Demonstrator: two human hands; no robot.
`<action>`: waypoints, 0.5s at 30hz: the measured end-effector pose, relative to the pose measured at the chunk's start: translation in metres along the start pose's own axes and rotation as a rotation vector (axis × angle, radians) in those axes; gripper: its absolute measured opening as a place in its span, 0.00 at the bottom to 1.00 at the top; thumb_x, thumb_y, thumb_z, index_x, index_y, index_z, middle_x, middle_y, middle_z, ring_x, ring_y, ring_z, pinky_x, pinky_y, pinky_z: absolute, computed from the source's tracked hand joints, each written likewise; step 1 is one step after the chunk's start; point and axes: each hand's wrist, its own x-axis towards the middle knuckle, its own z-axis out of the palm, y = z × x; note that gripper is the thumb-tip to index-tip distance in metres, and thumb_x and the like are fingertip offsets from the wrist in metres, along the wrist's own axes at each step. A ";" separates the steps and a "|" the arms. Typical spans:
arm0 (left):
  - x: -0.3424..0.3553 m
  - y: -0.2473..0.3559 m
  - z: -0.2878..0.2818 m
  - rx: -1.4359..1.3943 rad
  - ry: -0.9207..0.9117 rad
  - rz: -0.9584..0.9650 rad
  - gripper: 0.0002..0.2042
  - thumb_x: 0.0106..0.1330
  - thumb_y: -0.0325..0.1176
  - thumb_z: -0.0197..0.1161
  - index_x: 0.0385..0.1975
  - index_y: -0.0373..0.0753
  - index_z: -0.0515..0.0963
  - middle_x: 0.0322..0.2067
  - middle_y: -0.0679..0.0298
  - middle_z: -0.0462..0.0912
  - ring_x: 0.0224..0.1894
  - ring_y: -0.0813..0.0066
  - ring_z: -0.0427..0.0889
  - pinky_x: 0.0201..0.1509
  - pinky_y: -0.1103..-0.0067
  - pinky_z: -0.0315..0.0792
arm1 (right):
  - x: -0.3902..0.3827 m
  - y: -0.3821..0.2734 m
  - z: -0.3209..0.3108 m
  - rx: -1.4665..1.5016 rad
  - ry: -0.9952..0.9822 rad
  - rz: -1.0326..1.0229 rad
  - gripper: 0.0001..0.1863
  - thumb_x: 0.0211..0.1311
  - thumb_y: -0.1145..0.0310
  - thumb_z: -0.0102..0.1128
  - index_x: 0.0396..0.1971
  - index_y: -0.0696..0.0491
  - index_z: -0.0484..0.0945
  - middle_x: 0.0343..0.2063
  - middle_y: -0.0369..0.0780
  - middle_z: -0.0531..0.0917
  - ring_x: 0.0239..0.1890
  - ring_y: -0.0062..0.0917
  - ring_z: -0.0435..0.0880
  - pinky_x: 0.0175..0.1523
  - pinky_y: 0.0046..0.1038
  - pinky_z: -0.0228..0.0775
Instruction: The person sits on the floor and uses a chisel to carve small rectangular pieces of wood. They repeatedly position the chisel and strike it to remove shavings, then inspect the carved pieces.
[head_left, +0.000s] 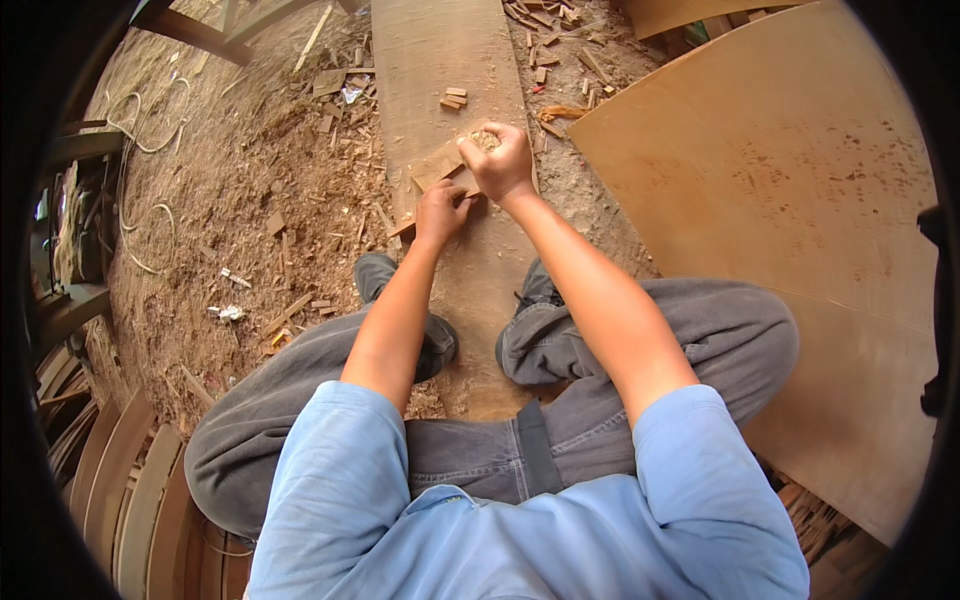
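Note:
On the long board between my feet, both my hands are close together over small pieces of brown wood. My left hand [442, 212] is closed, its fingers pinching a wooden piece [466, 182] at the near side. A flat wooden block [437, 168] lies just beyond those fingers. Above and to the right, my right hand [503, 163] makes a fist. Pale, rough wood shavings [486, 140] show at the top of this fist; whatever it grips is otherwise hidden. Two small wood offcuts [454, 98] rest farther up the long board [430, 60].
Wood scraps and sawdust cover the ground [270, 200] on the left. A large brown sheet [790, 180] spans the right side. Curved wooden pieces [130, 490] stand at lower left, and a pale cord [165, 230] loops at far left. My bent legs flank the board.

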 end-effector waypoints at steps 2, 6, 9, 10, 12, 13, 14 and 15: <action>-0.001 0.002 -0.001 0.019 -0.005 0.024 0.08 0.55 0.31 0.72 0.33 0.39 0.87 0.31 0.58 0.81 0.38 0.55 0.82 0.44 0.66 0.76 | -0.003 -0.004 0.001 0.016 0.080 -0.076 0.17 0.43 0.62 0.63 0.15 0.64 0.73 0.15 0.51 0.76 0.19 0.34 0.77 0.30 0.35 0.70; -0.002 0.002 -0.001 0.060 0.034 0.085 0.07 0.56 0.30 0.71 0.33 0.39 0.86 0.31 0.58 0.80 0.42 0.57 0.80 0.47 0.67 0.76 | -0.002 -0.005 0.004 0.053 0.107 -0.070 0.17 0.43 0.63 0.63 0.14 0.63 0.71 0.12 0.48 0.72 0.16 0.28 0.70 0.26 0.35 0.66; -0.004 0.001 0.002 0.060 0.057 0.079 0.06 0.56 0.30 0.71 0.33 0.39 0.86 0.32 0.59 0.80 0.43 0.58 0.80 0.47 0.66 0.76 | -0.001 0.000 0.002 0.041 0.130 -0.090 0.17 0.43 0.63 0.63 0.14 0.63 0.71 0.11 0.47 0.71 0.17 0.25 0.68 0.25 0.34 0.64; -0.005 0.001 0.003 0.061 0.075 0.090 0.06 0.56 0.30 0.71 0.33 0.39 0.86 0.32 0.59 0.80 0.43 0.58 0.80 0.47 0.67 0.76 | -0.002 0.002 0.000 0.013 0.089 -0.069 0.17 0.45 0.63 0.63 0.17 0.63 0.74 0.12 0.46 0.73 0.18 0.24 0.71 0.27 0.33 0.66; -0.006 0.002 0.004 0.061 0.092 0.100 0.06 0.56 0.30 0.71 0.33 0.39 0.86 0.32 0.60 0.81 0.42 0.59 0.80 0.48 0.67 0.76 | -0.003 0.004 -0.005 -0.042 0.004 -0.027 0.16 0.47 0.62 0.65 0.21 0.64 0.79 0.15 0.44 0.79 0.21 0.23 0.76 0.31 0.31 0.70; -0.007 0.003 0.004 0.061 0.093 0.101 0.06 0.56 0.30 0.71 0.33 0.39 0.87 0.32 0.60 0.81 0.42 0.59 0.80 0.48 0.67 0.76 | -0.004 0.004 -0.008 -0.040 0.028 -0.057 0.16 0.47 0.62 0.65 0.21 0.63 0.78 0.14 0.44 0.78 0.20 0.22 0.75 0.30 0.31 0.69; -0.007 0.003 0.003 0.060 0.090 0.098 0.06 0.56 0.30 0.71 0.33 0.39 0.87 0.33 0.61 0.81 0.42 0.59 0.80 0.48 0.67 0.76 | -0.006 0.003 -0.010 -0.035 0.053 -0.088 0.16 0.47 0.62 0.65 0.20 0.63 0.77 0.14 0.43 0.77 0.20 0.21 0.73 0.30 0.31 0.68; -0.007 0.004 0.002 0.066 0.056 0.074 0.06 0.56 0.29 0.71 0.33 0.39 0.87 0.33 0.61 0.82 0.42 0.59 0.80 0.49 0.67 0.76 | -0.007 0.002 -0.012 -0.034 0.047 -0.120 0.17 0.48 0.62 0.65 0.19 0.63 0.76 0.13 0.42 0.76 0.20 0.20 0.71 0.29 0.31 0.67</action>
